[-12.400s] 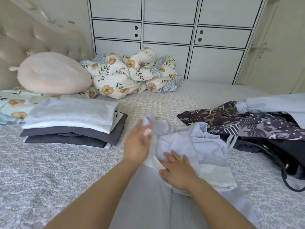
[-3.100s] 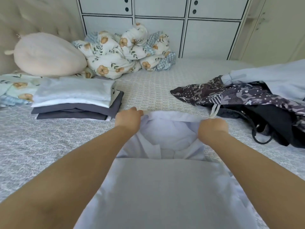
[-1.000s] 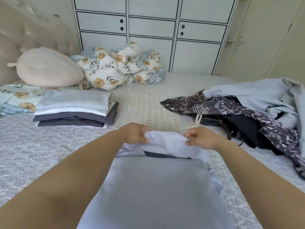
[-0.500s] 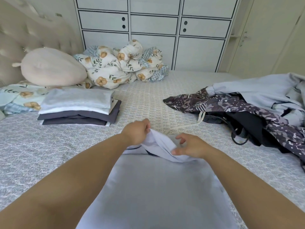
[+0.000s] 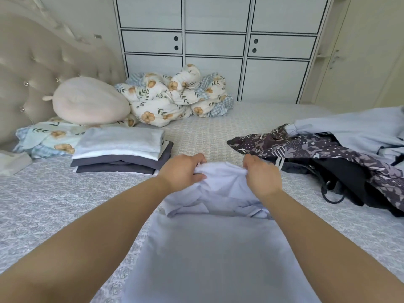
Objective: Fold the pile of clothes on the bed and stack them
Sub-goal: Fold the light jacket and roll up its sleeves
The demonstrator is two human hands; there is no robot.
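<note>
1. The bed [image 5: 65,204], covered in a pale grey patterned spread, fills most of the view, with a tufted beige headboard [image 5: 32,68] at the far left.
2. A white wardrobe [image 5: 218,47] with black-lined panels stands along the far side of the bed.
3. A light lavender-blue garment [image 5: 209,254] lies flat on the near centre of the bed, running from the bottom edge up to the hands; its far end is bunched and lifted.
4. An unfolded pile of clothes [image 5: 341,154] sprawls on the right: a pale blue piece on the far side, a dark patterned one across the middle, black fabric and a dark cord nearer.
5. A crumpled floral duvet [image 5: 175,99] sits at the far centre, against the wardrobe.
6. A round cream cushion [image 5: 89,101] rests to its left, on a floral pillow [image 5: 48,136].
7. A folded stack [image 5: 122,149] lies on the left, near that pillow: white and pale pieces on top, dark grey ones beneath.
8. The left hand [image 5: 182,171] grips the garment's raised far edge, fingers curled over the fabric and thumb under it.
9. The right hand [image 5: 262,173] pinches the same edge just to the right, fingers bent round the cloth.
</note>
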